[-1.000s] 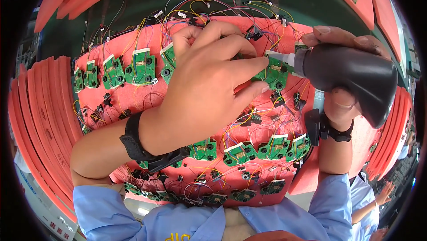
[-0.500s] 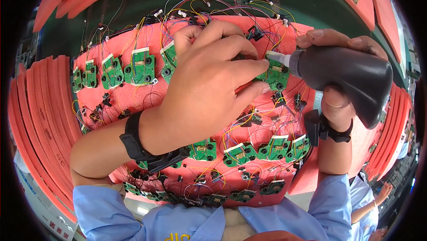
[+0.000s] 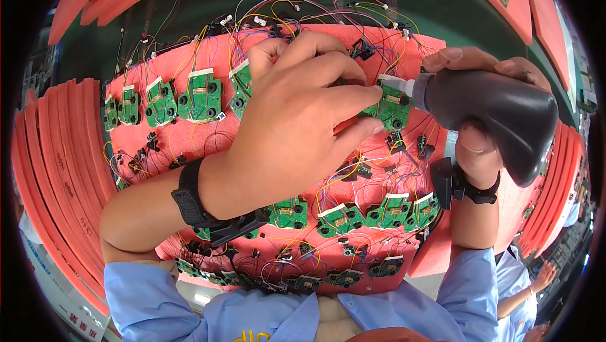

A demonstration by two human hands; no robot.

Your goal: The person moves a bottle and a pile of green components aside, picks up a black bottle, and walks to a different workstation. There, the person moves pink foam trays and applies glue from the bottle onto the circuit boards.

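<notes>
A dark grey squeeze bottle [image 3: 499, 112] lies sideways in my right hand [image 3: 475, 143], with the thumb below and the fingers above. Its pale, translucent nozzle points left, the tip at the upper part of a green circuit board [image 3: 392, 113]. My left hand [image 3: 297, 108] is over the red foam sheet [image 3: 208, 132], its index finger and thumb gripping that board at its left side. The other fingers are curled, and their tips are partly hidden. Thin coloured wires run from the board's top.
Several more green circuit boards [image 3: 201, 97] with wires and small connectors lie in rows on the foam. Stacks of red foam sheets [image 3: 57, 171] stand at left and right. Another person's hand [image 3: 546, 274] shows at the lower right.
The bottle has tilted very slightly, its nozzle tip staying by the same board. My left hand has hardly moved.
</notes>
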